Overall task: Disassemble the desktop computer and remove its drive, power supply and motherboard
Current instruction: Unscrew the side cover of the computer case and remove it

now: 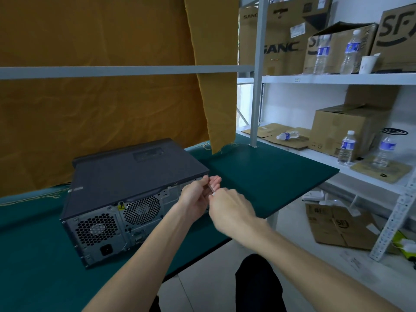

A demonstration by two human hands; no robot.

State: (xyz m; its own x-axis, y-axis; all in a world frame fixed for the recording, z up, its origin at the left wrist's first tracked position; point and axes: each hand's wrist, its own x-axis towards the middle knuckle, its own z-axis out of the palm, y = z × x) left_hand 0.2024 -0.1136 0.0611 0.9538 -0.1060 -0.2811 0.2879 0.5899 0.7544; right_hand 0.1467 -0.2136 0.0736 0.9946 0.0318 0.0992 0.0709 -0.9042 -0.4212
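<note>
A dark desktop computer lies flat on the green table, cover closed, its metal rear panel with two fan grilles and a power socket facing me. Both hands meet at the rear panel's upper right corner. My left hand is palm-up with curled fingers touching a thin small metal piece, blurred, maybe a screw or a tool tip. My right hand pinches the near end of that piece. The drive, power supply and motherboard are hidden inside the case.
An orange cloth hangs behind the table over a grey rail. White shelves on the right carry cardboard boxes, water bottles and a paper cup. Flattened boxes lie on the floor at right. The table's right edge is close to my hands.
</note>
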